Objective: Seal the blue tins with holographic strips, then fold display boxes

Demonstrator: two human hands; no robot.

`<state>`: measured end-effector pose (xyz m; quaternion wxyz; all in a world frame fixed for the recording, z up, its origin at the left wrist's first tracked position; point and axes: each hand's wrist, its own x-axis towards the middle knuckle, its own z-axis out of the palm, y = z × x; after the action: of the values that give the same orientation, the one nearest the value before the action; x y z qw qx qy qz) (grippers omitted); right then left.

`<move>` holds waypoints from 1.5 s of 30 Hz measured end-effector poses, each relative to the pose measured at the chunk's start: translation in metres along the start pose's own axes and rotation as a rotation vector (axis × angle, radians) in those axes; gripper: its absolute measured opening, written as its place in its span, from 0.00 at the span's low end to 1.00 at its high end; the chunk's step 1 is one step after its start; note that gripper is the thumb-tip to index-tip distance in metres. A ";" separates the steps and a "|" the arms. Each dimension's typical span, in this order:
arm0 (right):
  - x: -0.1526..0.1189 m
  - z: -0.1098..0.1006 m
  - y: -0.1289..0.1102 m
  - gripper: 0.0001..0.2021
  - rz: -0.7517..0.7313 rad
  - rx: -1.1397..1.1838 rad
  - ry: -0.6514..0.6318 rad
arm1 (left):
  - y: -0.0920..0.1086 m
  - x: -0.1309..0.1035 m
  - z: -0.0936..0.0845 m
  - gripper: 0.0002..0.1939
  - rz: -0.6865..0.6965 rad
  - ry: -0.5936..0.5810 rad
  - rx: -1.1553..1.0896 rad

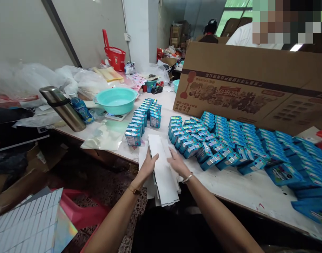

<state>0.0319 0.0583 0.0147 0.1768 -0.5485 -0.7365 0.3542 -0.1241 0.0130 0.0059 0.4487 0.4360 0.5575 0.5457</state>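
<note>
A stack of long white card pieces lies at the table's front edge, fanned unevenly and hanging partly over it. My left hand grips the stack's left side, thumb on top and fingers curled under the edge. At the right side, my right hand has its fingers stretched out and thumb apart, touching or very close to the loose card edges. Just beyond stand rows of small blue boxes. Many more blue boxes spread across the table to the right.
A large brown carton stands behind the boxes, with a person in a white top beyond it. A turquoise basin rests on a scale. Left are a steel flask, a blue bottle and a pink stool.
</note>
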 end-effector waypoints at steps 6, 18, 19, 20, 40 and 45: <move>-0.017 -0.032 0.032 0.29 -0.020 -0.222 0.178 | -0.011 -0.003 -0.021 0.43 0.038 0.314 0.429; -0.018 -0.028 -0.013 0.29 -0.119 -0.234 0.100 | 0.010 -0.022 -0.026 0.30 0.278 0.329 1.192; -0.011 -0.032 -0.012 0.31 -0.046 -0.078 0.088 | 0.012 -0.022 -0.026 0.30 0.265 0.321 1.228; -0.004 -0.036 -0.009 0.32 0.015 0.065 0.076 | 0.013 -0.022 -0.025 0.30 0.253 0.309 1.254; 0.013 -0.034 0.034 0.16 0.197 1.068 -0.147 | 0.032 0.001 -0.052 0.36 0.261 0.358 0.526; 0.008 -0.047 0.021 0.22 0.151 1.114 -0.217 | 0.058 0.003 -0.058 0.35 -0.223 -0.026 -0.276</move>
<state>0.0742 0.0846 0.0309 0.3370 -0.3841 -0.4114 0.7547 -0.1817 0.0046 0.0640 0.5691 0.3130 0.5162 0.5583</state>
